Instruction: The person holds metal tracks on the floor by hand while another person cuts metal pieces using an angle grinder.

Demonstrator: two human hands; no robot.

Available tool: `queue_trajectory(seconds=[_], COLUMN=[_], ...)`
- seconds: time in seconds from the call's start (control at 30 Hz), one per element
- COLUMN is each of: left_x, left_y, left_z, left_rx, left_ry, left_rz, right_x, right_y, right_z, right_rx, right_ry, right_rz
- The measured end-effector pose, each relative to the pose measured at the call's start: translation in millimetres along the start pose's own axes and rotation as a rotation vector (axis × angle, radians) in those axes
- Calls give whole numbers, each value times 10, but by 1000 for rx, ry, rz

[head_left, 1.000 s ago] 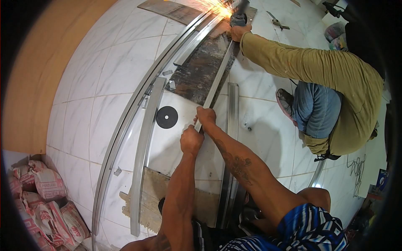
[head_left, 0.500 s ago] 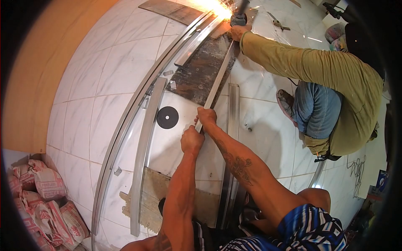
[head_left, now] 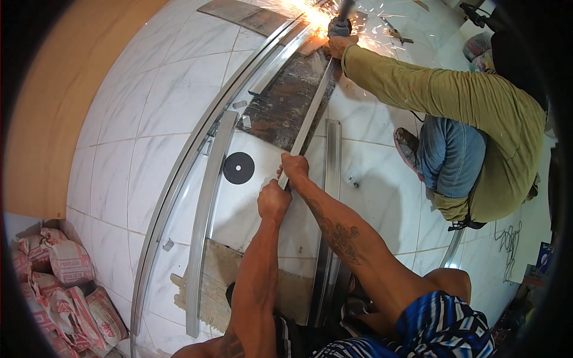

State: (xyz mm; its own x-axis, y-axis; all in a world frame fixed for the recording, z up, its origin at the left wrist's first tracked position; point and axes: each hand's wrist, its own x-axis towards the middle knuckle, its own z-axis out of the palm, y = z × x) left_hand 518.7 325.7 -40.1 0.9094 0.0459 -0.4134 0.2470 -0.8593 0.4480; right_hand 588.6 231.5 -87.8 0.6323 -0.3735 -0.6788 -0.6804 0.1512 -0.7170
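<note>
My left hand [head_left: 274, 200] is closed round the near end of a long metal bar [head_left: 312, 113]. Just above it, my right hand [head_left: 294, 167] grips the same bar. The bar runs away from me over a dark, worn board [head_left: 277, 107]. At its far end a co-worker's hand [head_left: 342, 46] holds an angle grinder [head_left: 340, 27], and bright sparks spray to both sides there. A black cutting disc [head_left: 239, 168] lies flat on the tiles, left of my hands.
Long metal profiles [head_left: 208, 221] lie on the left, another profile [head_left: 332, 161] on the right. The co-worker [head_left: 477, 119] crouches at the right. Cement bags [head_left: 71, 262] are piled at lower left. A clamp-like tool [head_left: 395, 31] lies at the top.
The sparks have changed shape and now also scatter to the right of the grinder. Both my hands stay in place on the bar.
</note>
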Motion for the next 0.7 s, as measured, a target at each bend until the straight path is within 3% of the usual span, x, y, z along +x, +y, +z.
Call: queue_trajectory(seconds=[0.7], left_x=[3], left_y=[-9], left_z=[11], left_rx=[1], left_ry=[5], left_rz=[10], right_x=[-49], right_y=[-24], right_z=[-6], right_rx=[40], right_ry=[9], right_rz=[-9])
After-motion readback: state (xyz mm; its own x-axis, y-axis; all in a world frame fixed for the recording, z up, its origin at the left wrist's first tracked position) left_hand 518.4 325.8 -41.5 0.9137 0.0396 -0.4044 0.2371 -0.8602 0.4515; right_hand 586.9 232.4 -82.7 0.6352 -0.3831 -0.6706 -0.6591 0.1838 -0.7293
